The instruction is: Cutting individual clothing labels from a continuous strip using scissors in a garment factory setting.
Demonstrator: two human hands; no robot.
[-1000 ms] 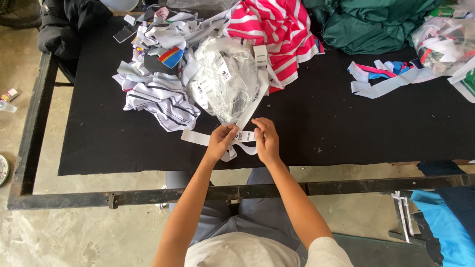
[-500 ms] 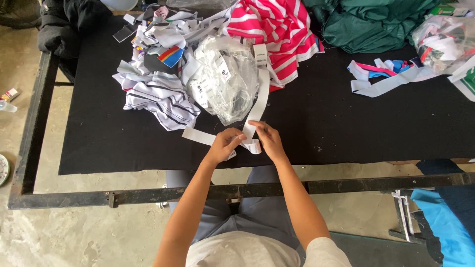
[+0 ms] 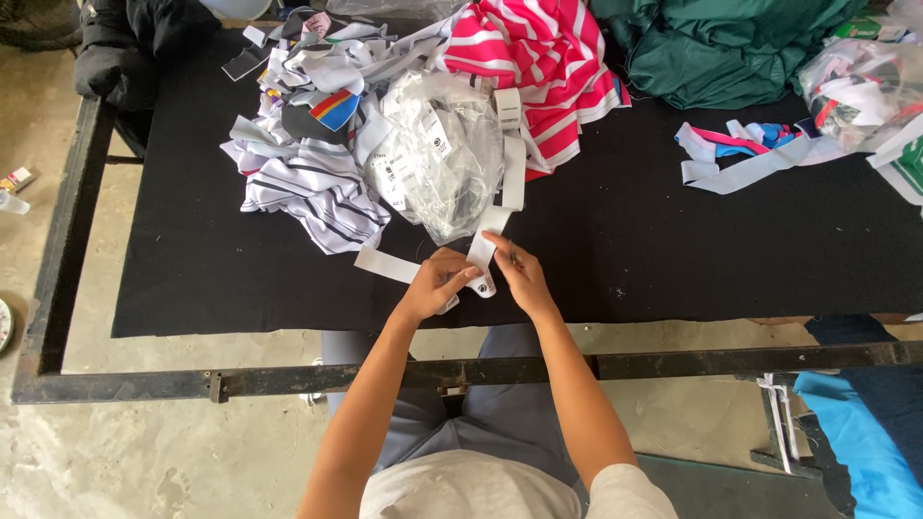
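Head view, both hands [image 3: 479,281] pinching white strip [image 3: 492,229], table edge [image 3: 288,330] near

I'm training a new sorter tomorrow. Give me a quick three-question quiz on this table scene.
1. True or false: both the left hand and the right hand are on the white strip.
2. What lies just beyond the hands? A) clear plastic bag B) a metal bucket C) a pair of shoes
3. Fill in: the pink cloth with white stripes lies on a ____ table cover.

Key: 1 true; 2 A; 3 black.
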